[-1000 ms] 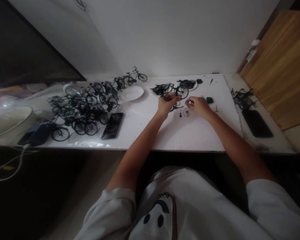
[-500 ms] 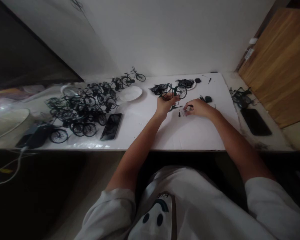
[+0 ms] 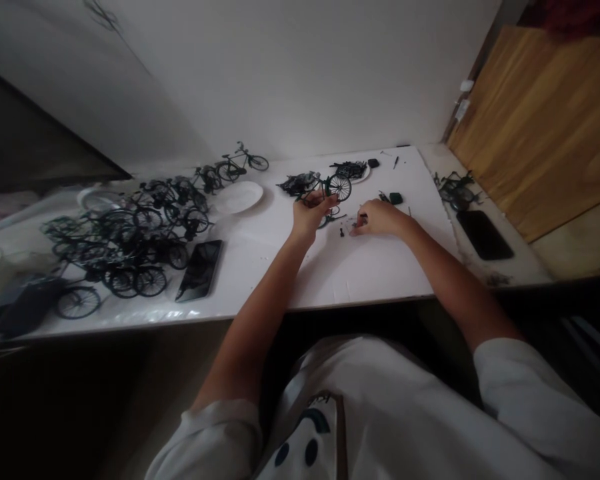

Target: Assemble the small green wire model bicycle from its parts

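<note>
My left hand (image 3: 309, 217) is closed around the lower part of a miniature bicycle (image 3: 340, 188) with a dark green frame, keeping it upright over the white board. Part of the frame is hidden behind my fingers. To its right, my right hand (image 3: 377, 219) reaches down to the board with thumb and fingertips drawn together among tiny parts. Whatever lies between those fingertips is too small to make out. A small black piece (image 3: 341, 233) lies just left of them. Under the left hand, part of another small bicycle part (image 3: 331, 219) shows on the board.
Many miniature bicycles (image 3: 130, 240) are heaped on the left, beside a white plate (image 3: 239, 197) and a phone (image 3: 200, 270). Dark parts (image 3: 297, 183) lie at the back. A green block (image 3: 395, 199) sits behind my right hand. Another phone (image 3: 485, 235) lies far right.
The camera view has turned, so everything sits further left in the picture. My right fingertips have come closer together at the tiny parts. The left hand still grips the bicycle.
</note>
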Demonstrator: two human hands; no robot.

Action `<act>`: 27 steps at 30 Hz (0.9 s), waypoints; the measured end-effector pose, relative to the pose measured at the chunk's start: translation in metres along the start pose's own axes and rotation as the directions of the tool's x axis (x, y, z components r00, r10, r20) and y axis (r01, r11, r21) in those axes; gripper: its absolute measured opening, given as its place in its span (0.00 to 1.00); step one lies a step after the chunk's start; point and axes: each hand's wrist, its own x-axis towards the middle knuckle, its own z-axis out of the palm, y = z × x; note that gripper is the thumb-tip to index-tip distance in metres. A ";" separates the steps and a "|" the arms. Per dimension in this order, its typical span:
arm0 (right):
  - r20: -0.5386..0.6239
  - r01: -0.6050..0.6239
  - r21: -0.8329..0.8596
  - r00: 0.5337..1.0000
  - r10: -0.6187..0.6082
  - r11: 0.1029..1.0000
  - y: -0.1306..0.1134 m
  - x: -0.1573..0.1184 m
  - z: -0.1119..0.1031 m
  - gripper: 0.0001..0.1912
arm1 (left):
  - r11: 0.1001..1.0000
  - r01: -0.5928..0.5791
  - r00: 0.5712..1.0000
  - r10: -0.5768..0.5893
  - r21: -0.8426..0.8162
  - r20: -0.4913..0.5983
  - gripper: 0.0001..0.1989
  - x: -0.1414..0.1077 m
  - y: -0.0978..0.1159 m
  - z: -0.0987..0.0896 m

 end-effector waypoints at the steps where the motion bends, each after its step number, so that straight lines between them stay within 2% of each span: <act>1: -0.003 -0.011 -0.014 1.000 0.011 1.000 -0.003 -0.001 0.000 0.19 | 1.000 0.001 1.000 -0.001 0.000 0.000 0.24 0.000 0.000 0.000; 4: -0.014 -0.047 -0.064 0.999 0.046 0.997 -0.010 -0.004 0.001 0.21 | 1.000 0.005 1.000 -0.005 -0.007 -0.003 0.25 0.000 -0.001 0.001; 9: 0.017 -0.080 -0.113 0.996 0.083 0.990 -0.015 -0.005 0.001 0.19 | 1.000 0.008 1.000 -0.008 0.011 0.003 0.25 0.000 -0.002 0.002; 13: 0.045 -0.076 -0.111 0.996 0.081 0.991 -0.016 -0.004 0.001 0.17 | 0.999 0.012 1.000 -0.012 0.031 0.001 0.25 0.000 -0.002 0.001; 23: -0.014 -0.049 -0.122 0.999 0.047 0.991 -0.011 -0.006 0.002 0.18 | 0.998 -0.035 0.999 0.034 0.055 0.010 0.24 0.000 -0.003 0.000; 27: -0.016 -0.032 -0.134 0.999 0.030 0.990 -0.013 -0.006 0.001 0.16 | 0.998 -0.045 0.999 0.045 0.042 0.009 0.23 0.001 -0.003 0.000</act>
